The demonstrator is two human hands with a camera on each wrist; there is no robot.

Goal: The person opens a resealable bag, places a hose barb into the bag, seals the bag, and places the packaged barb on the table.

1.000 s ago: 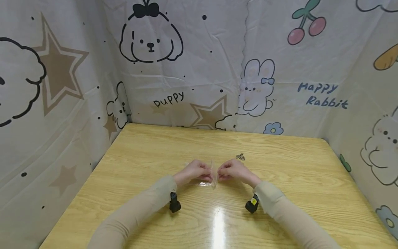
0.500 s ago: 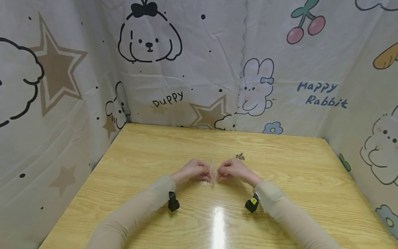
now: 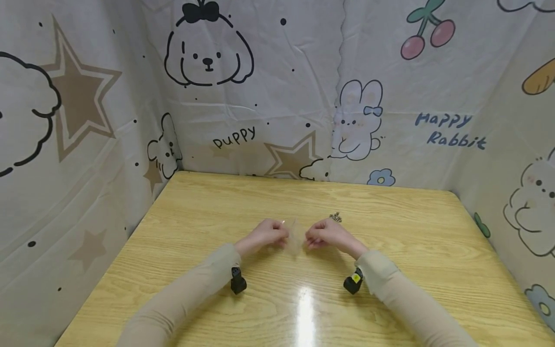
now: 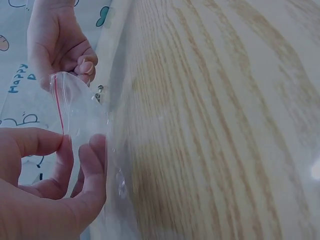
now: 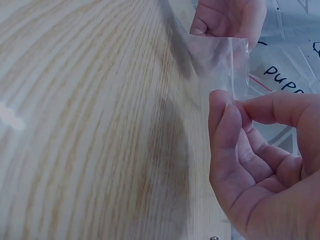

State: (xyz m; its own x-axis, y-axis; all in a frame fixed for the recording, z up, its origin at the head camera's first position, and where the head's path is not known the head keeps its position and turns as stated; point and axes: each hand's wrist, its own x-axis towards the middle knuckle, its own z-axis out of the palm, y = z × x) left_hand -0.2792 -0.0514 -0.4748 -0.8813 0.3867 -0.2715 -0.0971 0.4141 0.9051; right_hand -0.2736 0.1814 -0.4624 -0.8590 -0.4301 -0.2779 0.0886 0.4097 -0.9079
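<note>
Along the far edge of the table (image 3: 208, 197), left of its middle, you can read "puppy" (image 3: 234, 138) in black on the printed backdrop (image 3: 143, 29); your right wrist view catches just part of that word. Nearer you, left of the table's middle, your left hand (image 3: 262, 233) pinches a clear plastic bag (image 3: 295, 241) between thumb and index finger. From the head view you get little more of the bag than a faint sheen. Your left wrist view adds the red line (image 4: 59, 107) near one edge of it, with your pinching fingertips at the line's end, and another finger showing through the film. The bag is about midway between the table's left and right edges, held up between your two hands. On its right, your right hand (image 3: 328, 234) has thumb and index finger brought together at the bag's border, the other fingers curled in. The head view is too coarse to settle that contact; your right wrist view shows the film running right to those fingertips. Just beyond that hand, toward the table's far edge, lies a cluster of small metallic pieces (image 3: 336, 217), too small to make out. Farther right, above the far right corner, the backdrop reads "Happy Rabbit" (image 3: 443, 119) in blue; your left wrist view picks up "Happy".
</note>
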